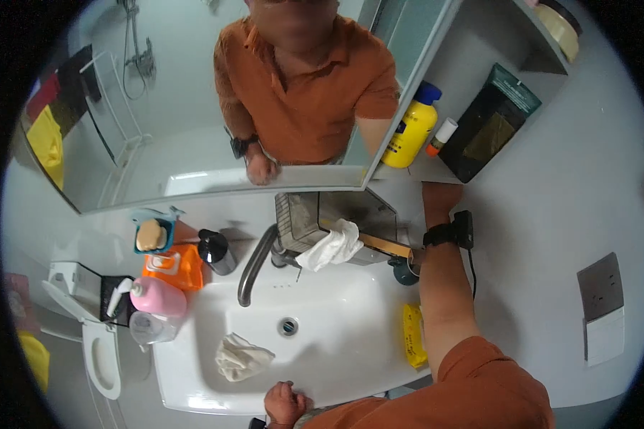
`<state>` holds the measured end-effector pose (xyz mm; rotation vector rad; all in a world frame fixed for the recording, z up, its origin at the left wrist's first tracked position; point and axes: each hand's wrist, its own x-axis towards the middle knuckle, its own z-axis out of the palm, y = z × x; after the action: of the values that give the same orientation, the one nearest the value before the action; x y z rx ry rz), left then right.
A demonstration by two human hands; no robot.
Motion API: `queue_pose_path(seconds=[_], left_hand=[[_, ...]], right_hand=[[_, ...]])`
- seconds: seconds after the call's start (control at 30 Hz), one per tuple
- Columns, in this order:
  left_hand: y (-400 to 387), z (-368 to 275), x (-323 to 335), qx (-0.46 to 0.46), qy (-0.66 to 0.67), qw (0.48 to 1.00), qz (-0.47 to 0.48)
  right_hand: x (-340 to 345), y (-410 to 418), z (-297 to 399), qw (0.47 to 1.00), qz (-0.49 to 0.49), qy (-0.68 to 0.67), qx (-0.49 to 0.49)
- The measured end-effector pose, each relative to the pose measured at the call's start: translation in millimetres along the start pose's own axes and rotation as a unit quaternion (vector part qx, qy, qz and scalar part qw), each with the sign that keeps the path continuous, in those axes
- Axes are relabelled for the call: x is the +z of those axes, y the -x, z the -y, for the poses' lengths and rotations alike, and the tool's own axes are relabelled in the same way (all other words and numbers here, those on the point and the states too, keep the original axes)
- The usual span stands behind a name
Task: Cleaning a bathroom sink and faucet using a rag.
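Observation:
My left hand rests in a loose fist at the sink's near rim, with nothing visible in it. My right arm reaches up on the right; of my right hand only the part near the wrist shows below the open shelf, and its fingers are hidden. A crumpled off-white cloth lies in the white sink, left of the drain. Another white cloth hangs over the front of a clear grey storage box, beside the curved metal faucet.
A pink pump bottle, an orange wipes pack, a dark bottle and a soap dish stand left. A yellow packet lies on the right rim. The shelf holds a yellow bottle and a black pouch. A mirror hangs above.

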<state>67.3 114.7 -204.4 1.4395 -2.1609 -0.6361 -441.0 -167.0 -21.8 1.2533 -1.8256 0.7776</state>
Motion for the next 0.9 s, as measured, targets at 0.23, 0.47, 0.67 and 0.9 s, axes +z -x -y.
queue_pose_path(seconds=[0.23,0.47,0.67,0.9], left_hand=[[-3.8,-6.1,-1.6,-0.005,-0.018,1.000,-0.024],[-5.6,-5.6,2.2,0.017,-0.022,0.999,-0.022],[-4.2,-8.8,-2.2,-0.006,0.003,1.000,-0.007],[-6.4,-1.7,-1.0,0.010,-0.009,0.999,0.030]], right_hand=[[-27.2,-16.9,25.5,0.992,0.075,-0.031,0.100],[-75.9,-34.6,29.9,0.990,0.110,-0.060,0.067],[-54.0,-30.5,26.8,0.999,-0.014,-0.051,-0.012],[-23.6,-26.9,35.1,0.993,-0.070,-0.087,0.029]])
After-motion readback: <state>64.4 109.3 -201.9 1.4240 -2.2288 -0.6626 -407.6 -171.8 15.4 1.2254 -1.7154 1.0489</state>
